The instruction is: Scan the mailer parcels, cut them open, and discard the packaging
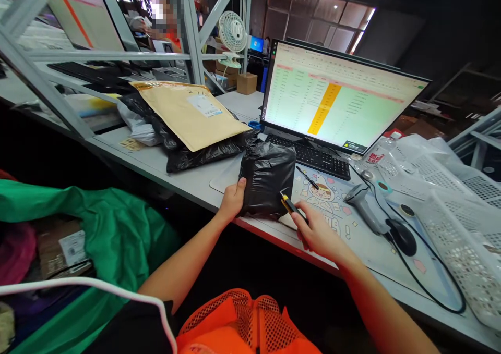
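A black plastic-wrapped parcel (266,179) rests at the front edge of the desk, on a printed desk mat (332,223). My left hand (234,200) grips its left side, thumb on top and the other fingers hidden beneath or behind. In my right hand (315,229) is a yellow and black utility knife (293,208), its tip at the parcel's right lower part. Whether the blade cuts into the plastic, I cannot tell. A black pen (307,177) lies on the mat just beyond the knife.
Left of the parcel, a padded envelope (188,111) lies on black bags (195,158). Behind stand a keyboard (313,156) and a monitor (332,98). To the right are a barcode scanner (364,208), a mouse (402,236), a cable and white plastic baskets (457,255). Green cloth (117,234) hangs at lower left.
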Available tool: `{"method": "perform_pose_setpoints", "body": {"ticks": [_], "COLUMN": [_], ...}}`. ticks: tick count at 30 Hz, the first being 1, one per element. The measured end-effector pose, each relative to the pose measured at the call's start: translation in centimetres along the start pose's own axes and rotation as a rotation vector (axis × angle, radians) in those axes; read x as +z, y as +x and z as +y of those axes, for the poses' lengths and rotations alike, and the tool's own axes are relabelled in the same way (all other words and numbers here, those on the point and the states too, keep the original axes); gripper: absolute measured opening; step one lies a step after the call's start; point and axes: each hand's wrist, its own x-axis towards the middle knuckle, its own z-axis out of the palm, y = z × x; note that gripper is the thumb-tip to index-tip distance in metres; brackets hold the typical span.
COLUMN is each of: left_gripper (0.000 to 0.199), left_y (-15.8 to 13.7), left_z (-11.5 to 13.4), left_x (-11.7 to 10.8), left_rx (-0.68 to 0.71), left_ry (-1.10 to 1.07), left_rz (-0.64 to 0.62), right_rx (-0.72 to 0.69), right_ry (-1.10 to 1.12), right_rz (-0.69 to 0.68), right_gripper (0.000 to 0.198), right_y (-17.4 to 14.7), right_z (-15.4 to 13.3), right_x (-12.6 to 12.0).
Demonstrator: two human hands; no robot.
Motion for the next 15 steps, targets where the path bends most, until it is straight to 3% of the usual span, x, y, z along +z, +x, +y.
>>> {"method": "perform_pose_setpoints", "body": {"ticks": [3, 5, 8, 11, 13, 15], "left_gripper": [0.069, 0.068, 0.066, 0.061, 0.058, 0.057], "left_y": [0.0, 0.1, 0.1, -0.8, -1.7, -2.3], "left_z": [0.1, 0.1, 0.5, 1.5, 2.7, 4.2], "left_x": [0.0, 0.2, 0.6, 0.4, -0.3, -1.1], "left_rx": [0.023, 0.025, 0.018, -0.032, -0.035, 0.053], "left_ry": [0.064, 0.104, 0.151, 0.415, 0.660, 0.769], "left_rz": [-0.007, -0.004, -0.010, -0.092, -0.229, -0.337], "right_rx": [0.073, 0.093, 0.157, 0.264, 0.303, 0.302], "right_ry": [-0.039, -0.085, -0.235, -0.550, -0.726, -0.798], "right_rz": [-0.079, -0.060, 0.209, 0.483, 0.491, 0.446], "right_gripper": [0.038, 0.044, 0.058, 0.061, 0.060, 0.058], "right_y": [-3.0, -4.6, -5.7, -5.6, -5.2, -4.5], "right_z": [3.0, 5.4, 9.7, 13.8, 15.7, 16.6], "right_x": [-0.3, -1.0, -2.9, -4.6, -5.2, -5.4]}}
